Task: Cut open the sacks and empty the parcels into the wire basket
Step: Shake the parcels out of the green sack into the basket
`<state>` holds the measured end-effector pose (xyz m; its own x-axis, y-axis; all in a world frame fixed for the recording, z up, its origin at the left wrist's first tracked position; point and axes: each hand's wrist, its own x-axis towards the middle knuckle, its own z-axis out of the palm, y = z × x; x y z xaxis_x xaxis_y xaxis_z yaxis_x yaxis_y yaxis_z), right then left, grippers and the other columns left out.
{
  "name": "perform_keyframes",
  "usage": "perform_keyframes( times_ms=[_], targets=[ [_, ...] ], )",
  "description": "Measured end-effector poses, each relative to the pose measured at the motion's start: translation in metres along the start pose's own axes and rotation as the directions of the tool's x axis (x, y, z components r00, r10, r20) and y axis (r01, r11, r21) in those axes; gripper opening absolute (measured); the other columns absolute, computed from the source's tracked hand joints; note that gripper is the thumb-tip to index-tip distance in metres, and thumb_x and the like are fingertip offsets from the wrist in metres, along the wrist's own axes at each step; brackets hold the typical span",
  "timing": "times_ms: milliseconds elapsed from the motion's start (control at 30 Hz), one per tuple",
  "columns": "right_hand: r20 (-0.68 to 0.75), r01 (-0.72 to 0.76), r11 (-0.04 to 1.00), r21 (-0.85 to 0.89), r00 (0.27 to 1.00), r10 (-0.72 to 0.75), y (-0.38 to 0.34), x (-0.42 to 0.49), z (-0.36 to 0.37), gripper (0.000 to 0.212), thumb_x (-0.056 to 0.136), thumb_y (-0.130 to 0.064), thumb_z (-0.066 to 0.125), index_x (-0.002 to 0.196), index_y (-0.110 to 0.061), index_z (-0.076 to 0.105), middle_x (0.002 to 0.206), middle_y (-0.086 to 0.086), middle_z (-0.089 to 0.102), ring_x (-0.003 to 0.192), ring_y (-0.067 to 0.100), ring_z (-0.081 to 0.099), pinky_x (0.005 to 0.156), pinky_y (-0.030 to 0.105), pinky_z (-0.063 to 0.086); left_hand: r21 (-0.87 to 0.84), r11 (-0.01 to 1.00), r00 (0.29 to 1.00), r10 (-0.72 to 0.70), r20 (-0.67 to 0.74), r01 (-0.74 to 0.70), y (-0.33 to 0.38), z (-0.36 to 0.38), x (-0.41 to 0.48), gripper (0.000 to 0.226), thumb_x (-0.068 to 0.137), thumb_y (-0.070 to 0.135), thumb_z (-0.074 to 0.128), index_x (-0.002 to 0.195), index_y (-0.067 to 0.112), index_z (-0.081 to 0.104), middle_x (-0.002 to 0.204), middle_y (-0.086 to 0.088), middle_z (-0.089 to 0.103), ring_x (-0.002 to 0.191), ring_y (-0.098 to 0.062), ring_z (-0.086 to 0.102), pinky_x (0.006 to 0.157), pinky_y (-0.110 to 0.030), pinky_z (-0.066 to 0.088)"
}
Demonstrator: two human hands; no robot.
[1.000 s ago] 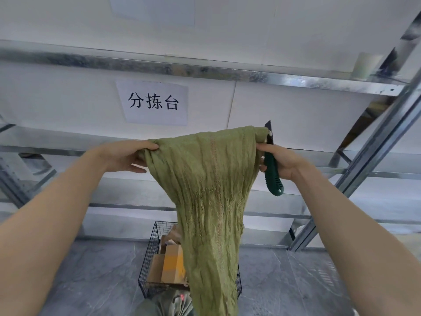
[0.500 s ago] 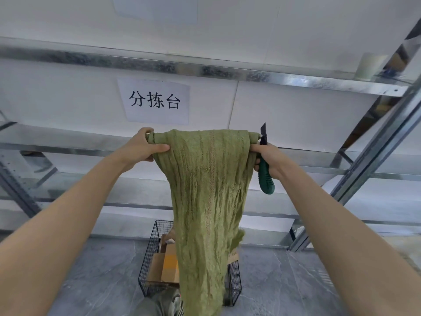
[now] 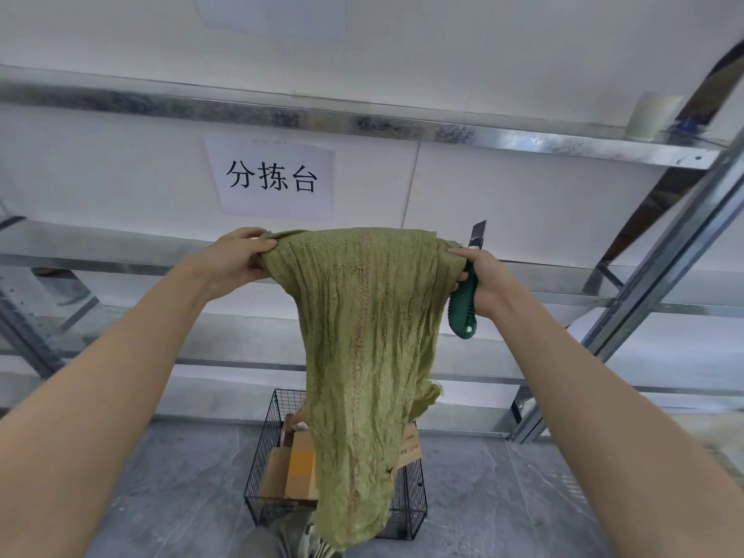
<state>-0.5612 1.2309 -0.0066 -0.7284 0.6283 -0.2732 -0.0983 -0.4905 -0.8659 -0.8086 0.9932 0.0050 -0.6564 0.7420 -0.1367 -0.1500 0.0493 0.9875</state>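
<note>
A limp green woven sack [image 3: 362, 356] hangs upside down from both my hands, its lower end dangling over the black wire basket [image 3: 265, 457] on the floor. My left hand [image 3: 237, 259] grips the sack's upper left corner. My right hand [image 3: 481, 279] pinches the upper right corner and also holds a green-handled utility knife [image 3: 463, 312], blade pointing up. Brown cardboard parcels [image 3: 296, 469] lie inside the basket, partly hidden behind the sack.
Metal shelving rails run across the white wall behind, with a paper sign [image 3: 273, 179] bearing black characters. A slanted metal upright [image 3: 660, 267] stands at right. The floor is grey stone tile. Another bundle of green fabric [image 3: 290, 537] lies just in front of the basket.
My hands have shifted slightly and the sack has lifted a little, so its lower end hangs higher over the basket. More of the basket's right side shows.
</note>
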Motion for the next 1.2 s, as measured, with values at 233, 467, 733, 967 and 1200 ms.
perform_keyframes(
  times_ms=[233,467,733,967,1200],
  targets=[
    [-0.099,-0.064,0.994,0.093,0.992,0.073,-0.001,0.001,0.008,0.042,0.088,-0.004,0.044,0.047,-0.015,0.041,0.038,-0.004,0.03,0.033,0.01,0.029,0.039,0.014,0.03,0.412,0.908,0.995,0.033,0.096,-0.07,0.003,0.007,-0.001,0.083,0.071,0.041,0.075,0.141,0.022,0.033,0.123,0.001,0.052,0.099,-0.014,0.055,0.081,-0.028,0.046],
    [-0.131,-0.056,0.991,0.125,0.989,0.072,-0.005,0.003,0.008,0.038,0.09,-0.009,0.049,0.054,-0.017,0.038,0.038,-0.004,0.03,0.033,0.01,0.029,0.039,0.014,0.031,0.689,0.701,0.963,0.269,-0.015,-0.185,-0.004,0.01,0.0,0.057,0.079,0.027,0.075,0.127,0.017,0.047,0.11,0.001,0.059,0.098,-0.016,0.059,0.078,-0.028,0.044],
    [-0.039,0.029,0.994,-0.102,0.999,-0.033,-0.01,0.0,-0.008,0.024,0.087,-0.032,0.064,0.071,-0.017,0.054,0.055,-0.004,0.042,0.046,0.011,0.037,0.044,0.022,0.037,0.383,0.92,0.995,0.098,-0.029,-0.08,0.0,-0.004,0.0,0.022,0.086,0.013,0.066,0.101,-0.003,0.064,0.089,-0.01,0.07,0.077,-0.02,0.066,0.084,-0.036,0.055],
    [-0.051,-0.002,0.935,-0.354,0.999,-0.017,-0.01,0.0,-0.017,0.014,0.086,-0.003,0.062,0.094,-0.013,0.06,0.073,0.002,0.053,0.056,0.01,0.039,0.047,0.022,0.04,0.017,0.999,0.989,-0.034,0.147,0.032,0.001,-0.008,-0.006,0.023,0.09,0.013,0.054,0.111,0.013,0.061,0.101,0.0,0.069,0.09,-0.012,0.066,0.077,-0.027,0.055],
    [-0.058,-0.03,0.909,-0.416,0.998,0.006,-0.009,-0.001,-0.017,0.01,0.088,-0.008,0.064,0.09,-0.012,0.054,0.066,0.001,0.053,0.052,0.011,0.045,0.044,0.023,0.042,0.07,0.991,0.992,-0.115,0.06,0.11,0.0,-0.011,-0.001,0.017,0.087,0.026,0.061,0.102,0.019,0.061,0.106,-0.004,0.062,0.097,-0.02,0.057,0.083,-0.037,0.05]
  ],
)
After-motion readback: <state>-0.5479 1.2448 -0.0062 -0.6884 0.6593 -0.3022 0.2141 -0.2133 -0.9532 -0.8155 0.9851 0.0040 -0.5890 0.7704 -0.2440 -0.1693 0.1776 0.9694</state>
